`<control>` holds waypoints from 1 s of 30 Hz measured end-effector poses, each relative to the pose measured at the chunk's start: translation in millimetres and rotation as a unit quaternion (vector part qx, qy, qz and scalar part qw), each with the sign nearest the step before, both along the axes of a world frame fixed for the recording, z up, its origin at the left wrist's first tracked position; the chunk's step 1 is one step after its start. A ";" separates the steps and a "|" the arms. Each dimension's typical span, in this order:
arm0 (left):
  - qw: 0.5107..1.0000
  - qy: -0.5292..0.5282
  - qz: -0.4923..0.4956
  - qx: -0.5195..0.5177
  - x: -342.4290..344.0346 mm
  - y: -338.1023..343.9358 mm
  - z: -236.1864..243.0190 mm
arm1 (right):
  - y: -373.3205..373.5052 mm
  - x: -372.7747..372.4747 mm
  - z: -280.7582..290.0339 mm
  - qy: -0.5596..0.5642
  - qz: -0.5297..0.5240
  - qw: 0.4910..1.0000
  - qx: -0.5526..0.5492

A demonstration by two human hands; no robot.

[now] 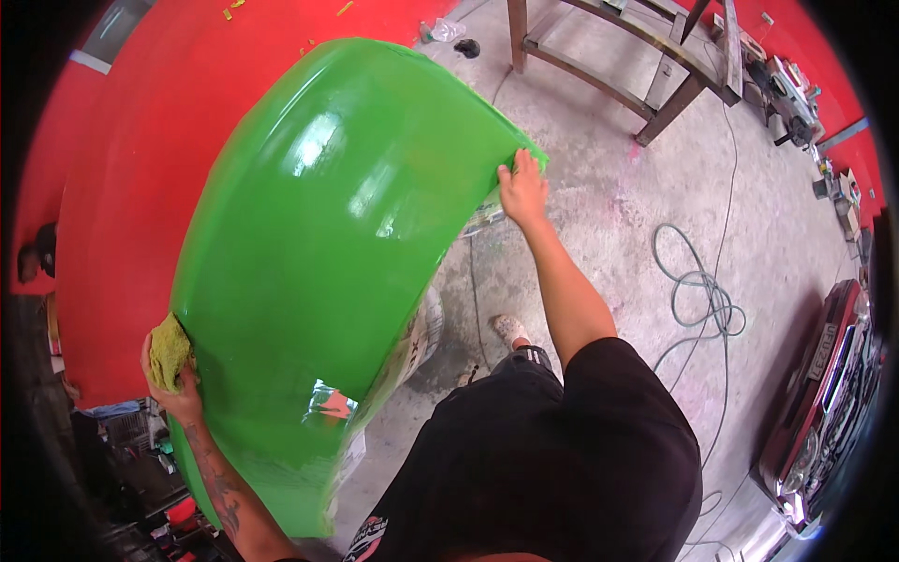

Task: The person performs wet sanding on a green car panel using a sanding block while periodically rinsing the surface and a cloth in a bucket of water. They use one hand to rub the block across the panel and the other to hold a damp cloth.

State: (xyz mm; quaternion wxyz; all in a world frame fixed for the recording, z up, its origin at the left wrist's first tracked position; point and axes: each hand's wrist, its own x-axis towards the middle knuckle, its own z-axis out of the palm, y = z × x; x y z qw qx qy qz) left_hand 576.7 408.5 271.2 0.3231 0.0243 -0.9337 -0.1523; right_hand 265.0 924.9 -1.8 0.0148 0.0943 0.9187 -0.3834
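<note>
A glossy green curved panel (290, 215), shaped like a car hood, spans the middle and left of the head view. My left hand (174, 384) is closed on a crumpled yellow cloth (169, 348), held at the panel's left edge. My right hand (524, 190) lies on the upper right edge near the corner, fingers apart and pointing away from me. Pale printed wrapping (417, 342) shows under the panel's right side; what supports it is mostly hidden.
A red wall (117, 187) stands behind the panel. A wooden frame (670, 112) is at upper right. A coiled hose (702, 300) and cords lie on the concrete floor (609, 253). A dark red car front (805, 384) is at lower right; clutter (824, 187) lines the right wall.
</note>
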 end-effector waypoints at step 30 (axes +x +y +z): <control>1.000 -0.007 0.011 -0.016 5.4 -0.5 4.9 | -65.4 -35.3 45.9 0.216 0.090 0.968 -0.093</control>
